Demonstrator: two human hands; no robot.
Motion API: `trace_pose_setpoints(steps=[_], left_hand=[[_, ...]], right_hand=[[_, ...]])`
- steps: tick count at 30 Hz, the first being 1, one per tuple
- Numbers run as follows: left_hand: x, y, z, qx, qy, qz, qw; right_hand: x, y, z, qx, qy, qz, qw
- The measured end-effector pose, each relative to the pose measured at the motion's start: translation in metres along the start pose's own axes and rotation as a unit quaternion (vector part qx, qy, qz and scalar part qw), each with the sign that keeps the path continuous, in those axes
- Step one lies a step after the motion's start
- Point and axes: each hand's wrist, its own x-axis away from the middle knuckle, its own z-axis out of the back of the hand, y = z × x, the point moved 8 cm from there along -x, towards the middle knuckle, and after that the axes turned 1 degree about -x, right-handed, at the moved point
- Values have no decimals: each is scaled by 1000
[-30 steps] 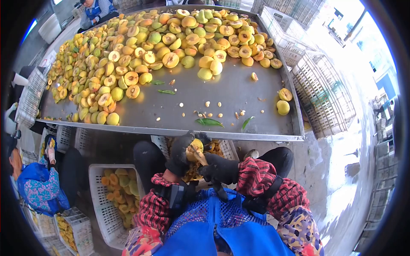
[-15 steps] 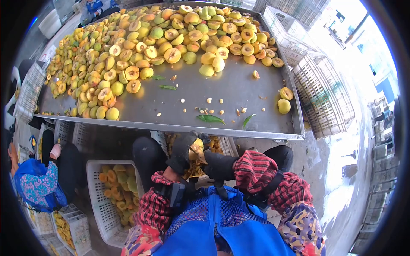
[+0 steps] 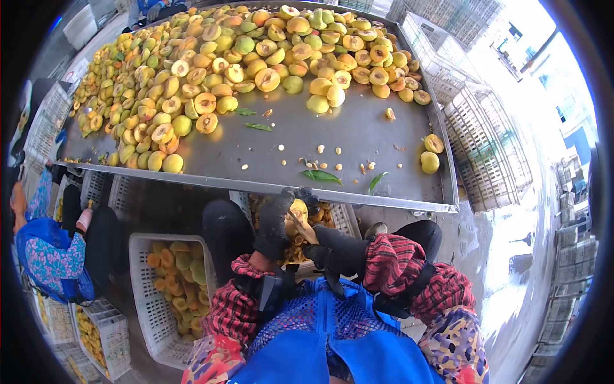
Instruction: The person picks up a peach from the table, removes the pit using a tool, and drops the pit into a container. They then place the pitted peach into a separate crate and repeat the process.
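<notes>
My left hand (image 3: 275, 221), in a dark glove, grips a yellow fruit (image 3: 297, 211) over a crate of cut fruit (image 3: 240, 201) between my knees. My right hand (image 3: 329, 248), also dark-gloved, is closed round a slim tan tool (image 3: 306, 230) whose tip meets the fruit. What kind of tool it is cannot be made out. Just beyond my hands is the front edge of a metal table (image 3: 268, 160). Many halved and whole yellow-orange fruits (image 3: 204, 102) are heaped on it, with loose pits (image 3: 320, 149) and green leaves (image 3: 322, 176) near the front.
A white crate of fruit halves (image 3: 142, 301) stands on the floor to my left. Beyond it sits a co-worker in a blue apron (image 3: 48, 240). Stacked white crates (image 3: 489, 147) line the table's right side. Another person (image 3: 153, 9) is at the far left end.
The view has shifted slightly, so the table appears a little further right. My hands still hold the fruit and tool together. The co-worker's arm on the left has moved.
</notes>
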Motion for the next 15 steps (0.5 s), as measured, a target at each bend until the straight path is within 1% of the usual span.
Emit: trace_pose_setpoints(steps=[2, 3, 5, 6, 8, 12, 15], left_hand=[[5, -1, 4, -24, 33, -13, 999], [6, 4, 7, -23, 46, -34, 998], [6, 18, 14, -22, 74, -79, 994], [6, 22, 17, -21, 77, -86, 993], [7, 27, 20, -16, 84, -99, 991], [10, 30, 24, 23, 110, -83, 990], [13, 25, 26, 11, 125, -96, 987]], right_hand=[[-2, 0, -6, -91, -26, -2, 996], [-3, 0, -10, -136, -40, -4, 990], [1, -2, -14, -193, -34, -25, 980], [5, -4, -15, -220, -30, -36, 974], [12, -12, -19, -244, -40, -32, 968], [12, -20, -25, -275, -60, -17, 959], [11, -19, -30, -306, -80, -20, 948]])
